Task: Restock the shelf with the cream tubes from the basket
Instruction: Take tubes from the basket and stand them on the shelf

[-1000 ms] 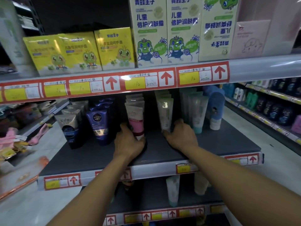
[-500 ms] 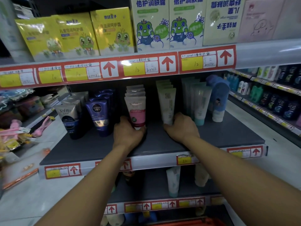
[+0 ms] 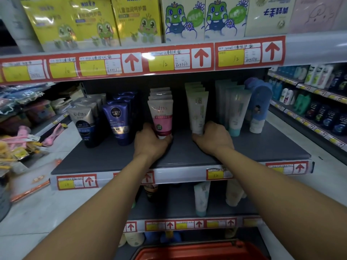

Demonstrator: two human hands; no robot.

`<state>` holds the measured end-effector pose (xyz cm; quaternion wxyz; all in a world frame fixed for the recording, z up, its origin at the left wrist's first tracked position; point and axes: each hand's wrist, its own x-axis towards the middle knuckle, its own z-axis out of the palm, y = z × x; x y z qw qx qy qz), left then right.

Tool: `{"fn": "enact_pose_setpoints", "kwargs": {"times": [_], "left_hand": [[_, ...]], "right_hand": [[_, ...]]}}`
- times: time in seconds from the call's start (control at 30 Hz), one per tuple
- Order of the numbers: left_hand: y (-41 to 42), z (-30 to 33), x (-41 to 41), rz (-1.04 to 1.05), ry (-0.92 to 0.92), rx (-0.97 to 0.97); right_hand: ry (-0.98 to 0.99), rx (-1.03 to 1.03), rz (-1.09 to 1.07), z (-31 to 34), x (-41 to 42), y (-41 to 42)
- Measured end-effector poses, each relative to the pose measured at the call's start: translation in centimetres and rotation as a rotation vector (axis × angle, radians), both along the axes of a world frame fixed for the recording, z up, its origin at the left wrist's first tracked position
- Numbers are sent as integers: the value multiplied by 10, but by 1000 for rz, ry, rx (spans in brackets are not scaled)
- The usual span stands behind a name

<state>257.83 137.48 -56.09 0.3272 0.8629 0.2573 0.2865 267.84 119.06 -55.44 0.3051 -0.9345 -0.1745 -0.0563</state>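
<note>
So, both your hands are on the middle shelf [image 3: 262, 147], dark grey deck, w/ arms reaching in from below. Your left hand [image 3: 150, 142] curls round the base of the front pink-and-white Softto tube [image 3: 161, 119]: thumb on the right side near the cap, fingers on the left. That tube stands upright, cap down, at the head of a row of approx. 4 more like it going back. Your right hand [image 3: 213, 138] grips the bottom of the front white-and-green tube [image 3: 198, 113], also upright, cap down, w/ a row of the same behind it. The 2 tubes are apart, w/ bare shelf between them.

Left of your left hand: a row of blue Nivea Men tubes [image 3: 117, 121], then a row of dark Softto tubes [image 3: 84, 124] w/ silver tops. Right of your right hand: pale teal-capped tubes [image 3: 237, 113], then a blue-and-white bottle [image 3: 260, 107] near the shelf's right end.

Upper shelf carries yellow frog boxes [image 3: 90, 23] on the left and white frog boxes [image 3: 204, 17] to their right; its red price strip [image 3: 150, 61] shows yellow tags and red up-arrows. Lower shelf [image 3: 180, 203] holds a few more tubes, dim and hard to read. Red basket [image 3: 199, 250] sits at the bottom edge of view, only its rim showing, so contents can't be told.
</note>
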Motion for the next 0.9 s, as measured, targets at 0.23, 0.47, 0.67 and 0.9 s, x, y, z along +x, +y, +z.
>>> {"fn": "enact_pose_setpoints", "kwargs": {"times": [0.23, 0.47, 0.67, 0.9], "left_hand": [[-1, 0, 0, 6, 6, -3], [0, -1, 0, 9, 18, 5], [-1, 0, 1, 10, 26, -7], [-1, 4, -4, 25, -81, -131]], "right_hand": [[10, 16, -1, -1, 1, 0], [11, 13, -1, -1, 1, 0], [29, 39, 2, -2, 2, 0], [78, -42, 28, 6, 7, -4]]}}
